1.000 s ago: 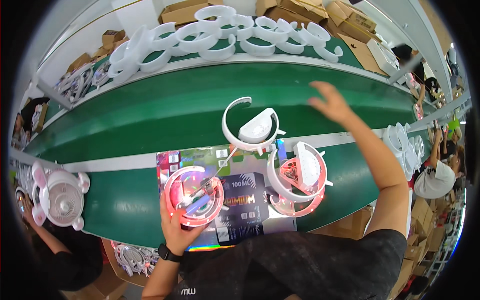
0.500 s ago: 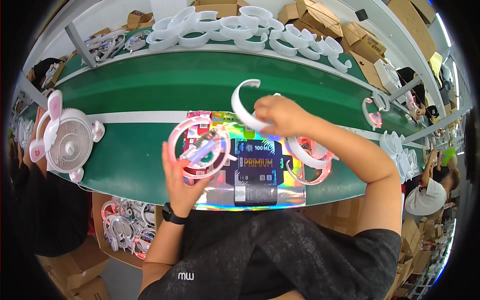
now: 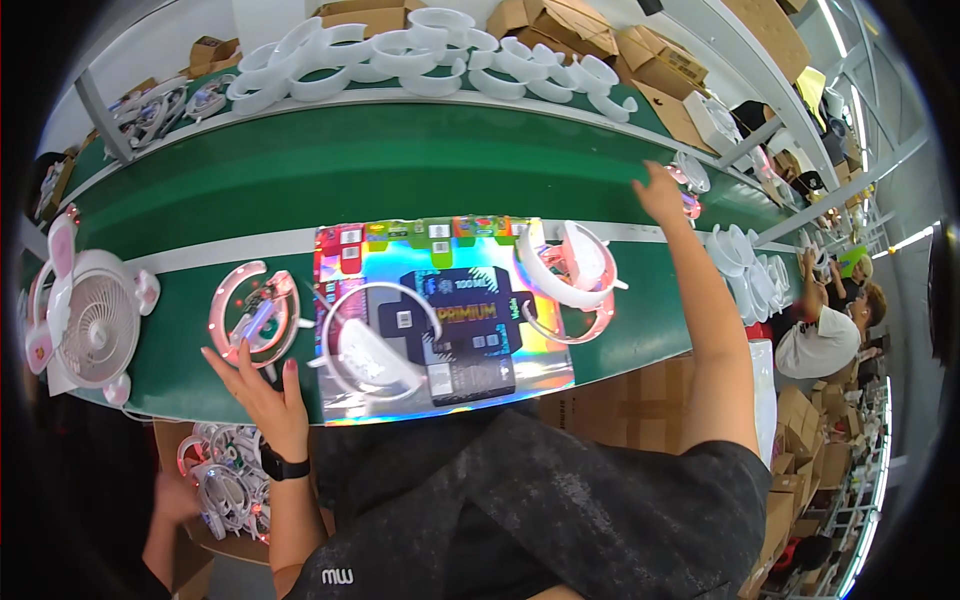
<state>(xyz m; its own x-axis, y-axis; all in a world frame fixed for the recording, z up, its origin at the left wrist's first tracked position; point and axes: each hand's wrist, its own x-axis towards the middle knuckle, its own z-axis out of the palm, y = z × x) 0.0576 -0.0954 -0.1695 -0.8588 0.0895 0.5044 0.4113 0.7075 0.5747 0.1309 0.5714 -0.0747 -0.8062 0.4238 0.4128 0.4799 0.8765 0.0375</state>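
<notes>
My left hand (image 3: pixel 265 405) is open, its fingers spread just below a pink ring-shaped housing (image 3: pixel 217 318) with wires and a small board inside. My right hand (image 3: pixel 662 196) reaches far right over the green surface, fingers apart and nothing visible in them. It is nearest a small cluster of white and pink lit parts (image 3: pixel 690 178). A white ring with a half-moon plate (image 3: pixel 372 358), blurred, is over the shiny printed sheet (image 3: pixel 330 385). Another pink ring housing (image 3: pixel 598 322), with a white ring piece (image 3: pixel 540 275) against it, overlaps the sheet's right edge.
A white fan with bunny ears (image 3: pixel 95 325) stands at the left. Many white curved rings (image 3: pixel 405 55) line the back shelf. A box of ring parts (image 3: pixel 228 485) sits below the table's front edge; stacked white rings (image 3: pixel 735 255) stand at the right. Other people work on both sides.
My left hand has let go of the pink ring housing, now on the table farther left. My right hand has let go of the white curved ring and moved right. The view has shifted.
</notes>
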